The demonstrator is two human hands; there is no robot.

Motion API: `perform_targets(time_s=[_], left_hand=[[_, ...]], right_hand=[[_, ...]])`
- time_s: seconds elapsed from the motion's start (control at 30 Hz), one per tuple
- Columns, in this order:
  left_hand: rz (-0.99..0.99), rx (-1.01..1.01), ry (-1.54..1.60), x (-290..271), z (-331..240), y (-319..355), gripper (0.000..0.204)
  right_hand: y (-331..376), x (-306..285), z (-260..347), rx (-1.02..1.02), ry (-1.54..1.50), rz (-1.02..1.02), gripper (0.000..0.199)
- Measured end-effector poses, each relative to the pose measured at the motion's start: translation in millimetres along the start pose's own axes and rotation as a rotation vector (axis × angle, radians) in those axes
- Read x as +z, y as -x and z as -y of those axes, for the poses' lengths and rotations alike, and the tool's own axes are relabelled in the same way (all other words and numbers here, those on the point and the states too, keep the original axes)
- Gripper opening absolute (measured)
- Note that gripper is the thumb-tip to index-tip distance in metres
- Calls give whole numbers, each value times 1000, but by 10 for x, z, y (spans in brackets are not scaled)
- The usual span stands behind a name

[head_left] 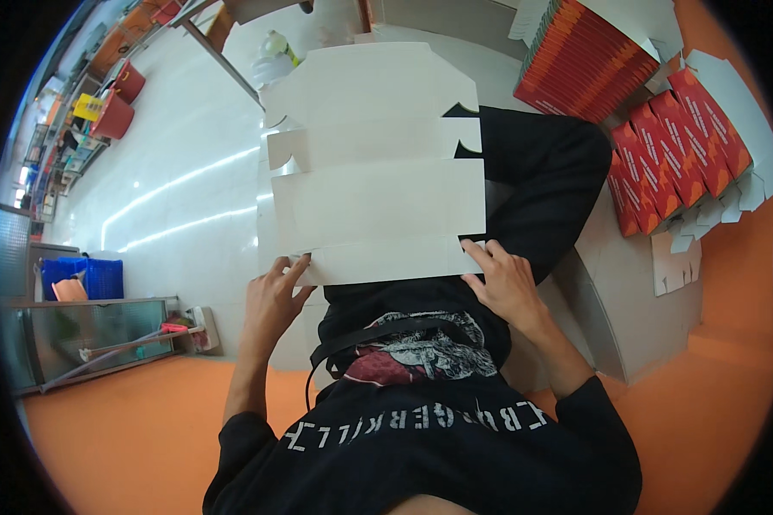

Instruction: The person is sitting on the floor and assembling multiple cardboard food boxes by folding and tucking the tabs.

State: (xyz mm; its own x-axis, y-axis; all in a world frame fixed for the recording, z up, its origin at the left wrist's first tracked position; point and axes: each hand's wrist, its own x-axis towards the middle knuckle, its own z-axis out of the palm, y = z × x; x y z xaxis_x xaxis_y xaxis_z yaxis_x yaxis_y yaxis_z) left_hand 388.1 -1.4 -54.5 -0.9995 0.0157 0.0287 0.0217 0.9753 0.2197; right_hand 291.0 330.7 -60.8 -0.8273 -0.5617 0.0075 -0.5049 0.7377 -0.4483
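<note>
close, wide fisheye view downward from head height

Cartons [582, 67] lie right of the cardboard sheet [378, 202], a basket [105, 281] well to its left.

Left grip [279, 289], right grip [508, 287] — fingers [298, 269] bent, forearms [253, 365] slanting inward.

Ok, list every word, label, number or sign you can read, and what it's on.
Black shirt: large white lettering across it; wording not copied here.
Red cartons: white lettering, too small to read.
Yellow panel, far left: any text too blurred.
White cardboard sheet: no print visible on the side shown.
</note>
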Motion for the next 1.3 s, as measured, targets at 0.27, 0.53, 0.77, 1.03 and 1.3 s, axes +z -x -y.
perform_targets(time_s=[0.27, 0.53, 0.77, 1.03, 1.3], left_hand=[[-18, -43, 37, 22, -67, 95, 46], [73, -63, 104, 134, -52, 291, 48], [50, -98, 167, 133, -42, 317, 45], [172, -163, 190, 215, -106, 358, 43], [76, -81, 154, 170, -116, 382, 42]], right_hand=[[23, -34, 35, -13, 75, 12, 45], [85, -46, -27, -61, -1, 97, 45], [17, -76, 0, -62, -52, 121, 47], [-57, -59, -153, -33, -116, 284, 39], [-38, -43, -200, 20, -184, 243, 42]])
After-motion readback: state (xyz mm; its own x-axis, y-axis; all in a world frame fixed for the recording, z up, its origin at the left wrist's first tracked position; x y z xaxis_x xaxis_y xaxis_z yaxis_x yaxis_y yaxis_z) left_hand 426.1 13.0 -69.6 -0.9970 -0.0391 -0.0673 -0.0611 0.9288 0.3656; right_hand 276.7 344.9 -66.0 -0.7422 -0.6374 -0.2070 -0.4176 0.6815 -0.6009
